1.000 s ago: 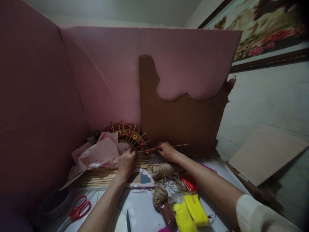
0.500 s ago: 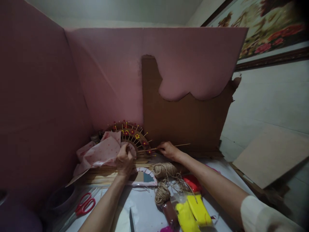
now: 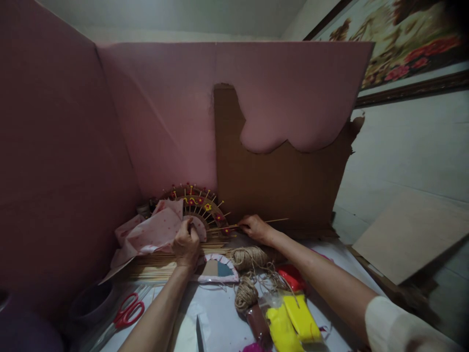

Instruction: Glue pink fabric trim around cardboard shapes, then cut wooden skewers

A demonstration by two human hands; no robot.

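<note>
A half-round cardboard fan piece (image 3: 198, 208) with radiating sticks and red and yellow dots stands against the pink board. My left hand (image 3: 186, 243) is closed on its lower middle, next to pink dotted paper (image 3: 152, 232). My right hand (image 3: 257, 228) pinches a thin wooden skewer (image 3: 252, 223) that lies level, its left end at the fan's right edge. Under both hands lies a row of skewers (image 3: 161, 264).
Balls of jute twine (image 3: 247, 274), yellow clay blocks (image 3: 289, 322), a red block (image 3: 291, 277), red scissors (image 3: 126, 313), a knife blade (image 3: 200, 337), a tape roll (image 3: 90, 303) and a small half-round pink-edged piece (image 3: 216, 270) lie on the white table. Pink-covered cardboard walls (image 3: 278, 181) stand behind and at left.
My left hand has risen from the skewer row onto the fan piece's lower middle. The right hand and its skewer have hardly moved.
</note>
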